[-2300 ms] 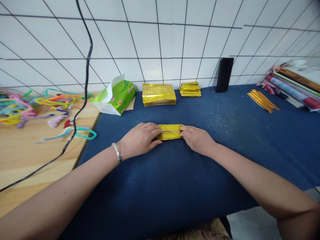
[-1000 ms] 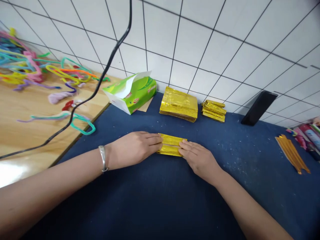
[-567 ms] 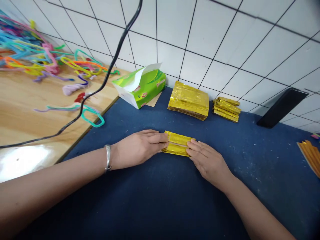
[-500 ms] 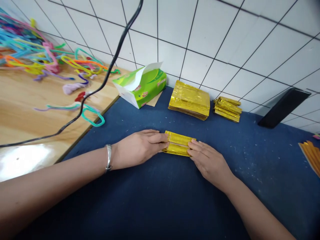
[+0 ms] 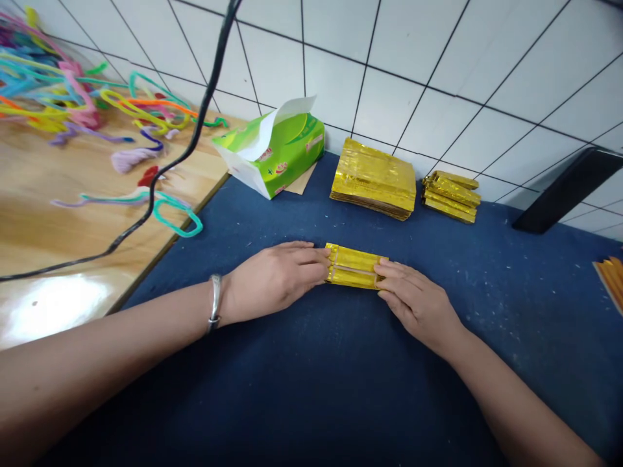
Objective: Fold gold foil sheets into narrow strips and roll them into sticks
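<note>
A strip of gold foil paper [image 5: 357, 268] lies on the dark blue table cover, its two long edges folded in so they nearly meet along a pale middle line. My left hand [image 5: 280, 275], with a silver bangle at the wrist, presses its closed fingers on the left end. At the right end, the fingers of my right hand [image 5: 417, 299] are pressed together on the paper, with the thumb at the near edge. Both thumbs are partly hidden. Behind the strip sits a stack of flat gold foil sheets [image 5: 374, 175], with several folded gold foil pieces [image 5: 451, 194] beside it.
A green tissue pack [image 5: 277, 149] stands by the white tiled wall [image 5: 399, 58]. To the right leans a black slab-like object [image 5: 564, 191]. Colourful pipe cleaners [image 5: 73, 97] cover part of the wooden table [image 5: 29, 168] at left. A black cable [image 5: 195, 139] hangs across the view.
The view has shifted slightly, so the scene sits a little higher. My right fingers have shifted slightly at the strip's right end, the thumb now showing more. Both hands stay on the paper.
</note>
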A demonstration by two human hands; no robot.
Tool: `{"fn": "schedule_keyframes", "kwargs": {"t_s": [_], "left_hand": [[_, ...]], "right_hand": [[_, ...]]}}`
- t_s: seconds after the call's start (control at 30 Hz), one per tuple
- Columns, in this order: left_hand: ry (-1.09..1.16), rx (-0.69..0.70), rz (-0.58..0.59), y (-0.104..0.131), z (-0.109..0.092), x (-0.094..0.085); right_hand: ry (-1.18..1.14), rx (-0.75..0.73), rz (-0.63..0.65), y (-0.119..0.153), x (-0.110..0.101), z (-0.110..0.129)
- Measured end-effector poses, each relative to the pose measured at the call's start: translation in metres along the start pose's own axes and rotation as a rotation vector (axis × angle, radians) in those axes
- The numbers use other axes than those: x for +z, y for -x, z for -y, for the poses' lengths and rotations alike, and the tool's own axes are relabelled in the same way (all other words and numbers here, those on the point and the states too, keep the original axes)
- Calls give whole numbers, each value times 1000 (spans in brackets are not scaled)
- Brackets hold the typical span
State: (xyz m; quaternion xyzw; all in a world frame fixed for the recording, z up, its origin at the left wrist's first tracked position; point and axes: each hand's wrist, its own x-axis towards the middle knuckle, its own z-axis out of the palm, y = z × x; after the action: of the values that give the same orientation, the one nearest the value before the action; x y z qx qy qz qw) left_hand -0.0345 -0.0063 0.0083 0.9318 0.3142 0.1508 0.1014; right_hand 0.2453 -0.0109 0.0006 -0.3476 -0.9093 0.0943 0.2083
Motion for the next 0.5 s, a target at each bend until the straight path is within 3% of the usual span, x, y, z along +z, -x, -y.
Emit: {"fn": "schedule_keyframes", "kwargs": {"t_s": [0.5], "left_hand": [[14, -123, -13, -1, -7, 4]], "right_hand": [[-179, 214, -35, -1, 0, 11]]}}
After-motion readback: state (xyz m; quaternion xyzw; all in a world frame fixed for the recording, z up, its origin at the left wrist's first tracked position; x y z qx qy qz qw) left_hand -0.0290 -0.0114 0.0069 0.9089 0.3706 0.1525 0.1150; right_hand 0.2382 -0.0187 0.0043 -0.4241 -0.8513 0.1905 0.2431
